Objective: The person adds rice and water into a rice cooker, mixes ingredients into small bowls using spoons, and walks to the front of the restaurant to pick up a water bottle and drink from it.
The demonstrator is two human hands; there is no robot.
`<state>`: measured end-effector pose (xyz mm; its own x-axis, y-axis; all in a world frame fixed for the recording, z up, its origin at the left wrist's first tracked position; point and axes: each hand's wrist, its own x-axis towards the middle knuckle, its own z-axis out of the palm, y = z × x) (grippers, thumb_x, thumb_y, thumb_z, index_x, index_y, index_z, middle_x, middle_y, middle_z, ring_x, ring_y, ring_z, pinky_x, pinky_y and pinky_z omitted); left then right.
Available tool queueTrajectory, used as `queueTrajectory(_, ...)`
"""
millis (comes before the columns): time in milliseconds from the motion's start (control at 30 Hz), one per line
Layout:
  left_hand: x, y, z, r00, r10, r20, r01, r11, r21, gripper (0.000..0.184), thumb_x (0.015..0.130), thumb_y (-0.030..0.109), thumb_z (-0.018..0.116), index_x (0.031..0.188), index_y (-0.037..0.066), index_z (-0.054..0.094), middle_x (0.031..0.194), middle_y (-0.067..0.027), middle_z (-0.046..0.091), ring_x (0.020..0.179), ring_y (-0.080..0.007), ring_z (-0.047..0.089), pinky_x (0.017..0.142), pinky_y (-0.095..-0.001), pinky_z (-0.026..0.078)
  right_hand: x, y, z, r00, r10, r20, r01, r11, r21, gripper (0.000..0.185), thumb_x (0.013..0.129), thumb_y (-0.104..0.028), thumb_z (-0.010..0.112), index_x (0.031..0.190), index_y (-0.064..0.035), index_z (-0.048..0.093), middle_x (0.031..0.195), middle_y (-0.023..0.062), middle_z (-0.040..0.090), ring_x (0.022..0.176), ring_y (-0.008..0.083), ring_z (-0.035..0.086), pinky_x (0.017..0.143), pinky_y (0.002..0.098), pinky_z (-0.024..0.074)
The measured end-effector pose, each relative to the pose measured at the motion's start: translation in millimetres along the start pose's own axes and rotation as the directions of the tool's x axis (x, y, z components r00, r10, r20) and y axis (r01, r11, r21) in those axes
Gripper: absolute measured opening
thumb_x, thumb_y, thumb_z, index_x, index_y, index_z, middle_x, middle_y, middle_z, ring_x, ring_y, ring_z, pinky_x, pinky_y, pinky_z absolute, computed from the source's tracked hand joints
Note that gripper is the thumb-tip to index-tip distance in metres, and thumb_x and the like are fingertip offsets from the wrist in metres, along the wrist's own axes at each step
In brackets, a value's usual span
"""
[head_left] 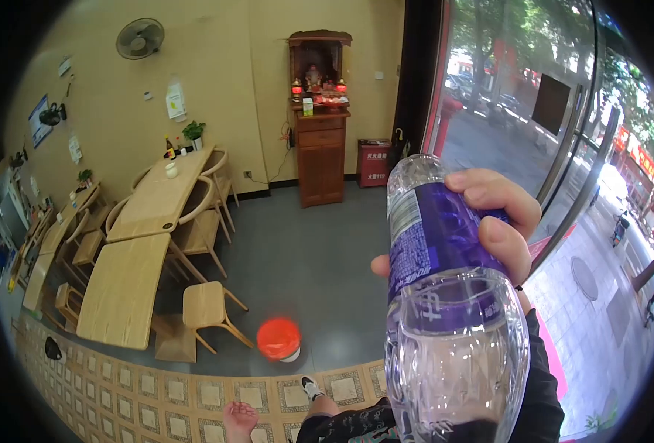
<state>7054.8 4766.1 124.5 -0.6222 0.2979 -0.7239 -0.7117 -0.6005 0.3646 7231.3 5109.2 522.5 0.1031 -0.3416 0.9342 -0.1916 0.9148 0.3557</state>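
My right hand [500, 221] is wrapped round a clear plastic water bottle [456, 347] with a purple label [456, 229]. The bottle is tilted close in front of the camera, and clear liquid shows inside it. A thumb tip shows at its left side, and the other fingers lie over its right side. Low in the view, my left hand [240, 418] hangs above the patterned floor tiles. Its fingers are loosely curled, and nothing is visible in it.
A blurred round bin with a red top [279, 338] stands on the grey floor near a wooden stool [205, 304]. Wooden tables [124, 284] and chairs line the left. A wooden shrine cabinet [321, 159] and red box [373, 162] stand behind. Glass doors [519, 96] are right.
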Motion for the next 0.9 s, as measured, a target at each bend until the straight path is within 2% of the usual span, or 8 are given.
queueTrajectory(33, 8.8, 2.4, 22.4, 0.999, 0.046, 0.0, -0.046, 0.998, 0.035, 0.011, 0.072, 0.02, 0.054, 0.067, 0.011, 0.052, 0.063, 0.0005, 0.052, 0.064, -0.0138, 0.051, 0.059, -0.0298, 0.042, -7.7, 14.0, 10.4, 1.0, -0.002, 0.005, 0.002, 1.0, -0.014, 0.04, 0.065, -0.01, 0.069, 0.101, -0.014, 0.054, 0.091, 0.0095, 0.048, 0.075, 0.024, 0.057, 0.065, 0.0316, 0.0444)
queueTrajectory(133, 98.1, 26.1, 53.3, 0.994, -0.111, 0.019, 0.111, 0.994, -0.004, 0.01, 0.072, 0.02, 0.054, 0.066, 0.012, 0.053, 0.061, 0.0014, 0.051, 0.062, -0.0126, 0.051, 0.058, -0.0285, 0.041, -27.1, 57.8, 43.6, 1.0, -0.005, 0.005, 0.006, 0.998, -0.06, 0.039, 0.064, -0.012, 0.069, 0.101, -0.0137, 0.055, 0.089, 0.0091, 0.048, 0.074, 0.0234, 0.056, 0.063, 0.0314, 0.0438)
queueTrajectory(367, 213.6, 66.1, 231.2, 0.933, -0.121, 0.34, 0.061, 0.982, 0.18, 0.01, 0.078, 0.017, 0.052, 0.069, 0.013, 0.052, 0.062, 0.0026, 0.052, 0.061, -0.011, 0.051, 0.056, -0.0254, 0.042, -70.2, 166.9, 105.7, 0.999, 0.016, 0.034, -0.01, 0.987, -0.162, 0.039, 0.063, -0.016, 0.07, 0.099, -0.013, 0.057, 0.087, 0.0083, 0.048, 0.072, 0.022, 0.053, 0.061, 0.0309, 0.0423)
queueTrajectory(533, 213.9, 36.3, 403.6, 0.901, 0.125, 0.415, -0.276, 0.903, 0.329, 0.014, 0.085, 0.023, 0.052, 0.09, 0.011, 0.055, 0.074, 0.003, 0.056, 0.069, -0.0122, 0.055, 0.061, -0.0236, 0.045, -138.6, 223.4, 121.4, 0.918, 0.274, 0.287, -0.255, 0.961, -0.104, 0.043, 0.062, -0.02, 0.07, 0.1, -0.0062, 0.058, 0.085, 0.0066, 0.049, 0.073, 0.0196, 0.047, 0.064, 0.0304, 0.0369)
queueTrajectory(667, 207.8, -3.7, 530.0, 0.557, 0.025, 0.83, -0.595, 0.71, 0.377, 0.04, 0.082, 0.022, 0.058, 0.115, 0.006, 0.043, 0.108, -0.0061, 0.051, 0.098, -0.0173, 0.051, 0.081, -0.0271, 0.043, -215.0, 275.9, 143.0, 0.696, 0.569, 0.438, -0.637, 0.771, 0.011, 0.066, 0.053, -0.026, 0.076, 0.109, -0.0023, 0.052, 0.094, 0.0107, 0.048, 0.082, 0.024, 0.048, 0.072, 0.0322, 0.0397)
queueTrajectory(733, 207.1, -34.5, 593.4, 0.402, -0.139, 0.905, -0.644, 0.659, 0.388, 0.063, 0.074, 0.03, 0.066, 0.123, 0.005, 0.038, 0.114, -0.0093, 0.048, 0.11, -0.0215, 0.046, 0.093, -0.0335, 0.035, -256.4, 303.4, 156.5, 0.554, 0.656, 0.513, -0.784, 0.618, 0.056, 0.075, 0.049, -0.028, 0.079, 0.112, -0.0011, 0.049, 0.099, 0.0124, 0.048, 0.088, 0.0264, 0.048, 0.076, 0.0333, 0.0404)
queueTrajectory(867, 206.6, -118.0, 709.5, 0.063, -0.314, 0.947, -0.79, 0.564, 0.24, 0.09, 0.059, 0.025, 0.079, 0.13, 0.001, 0.029, 0.131, -0.0127, 0.037, 0.124, -0.0249, 0.034, 0.103, -0.0363, 0.023, -344.1, 372.6, 185.9, 0.373, 0.685, 0.626, -0.904, 0.42, 0.078, 0.079, 0.05, -0.028, 0.082, 0.115, -0.0008, 0.045, 0.103, 0.0122, 0.048, 0.093, 0.0263, 0.05, 0.082, 0.034, 0.0408)
queueTrajectory(900, 215.2, -135.0, 728.2, 0.109, -0.378, 0.919, -0.736, 0.591, 0.33, 0.091, 0.059, 0.023, 0.079, 0.13, 0.001, 0.028, 0.132, -0.0135, 0.036, 0.125, -0.0245, 0.032, 0.104, -0.0361, 0.023, -361.6, 385.9, 191.3, 0.316, 0.701, 0.639, -0.93, 0.361, 0.064, 0.079, 0.051, -0.028, 0.082, 0.114, -0.001, 0.044, 0.104, 0.0115, 0.049, 0.093, 0.025, 0.051, 0.083, 0.0338, 0.0409)
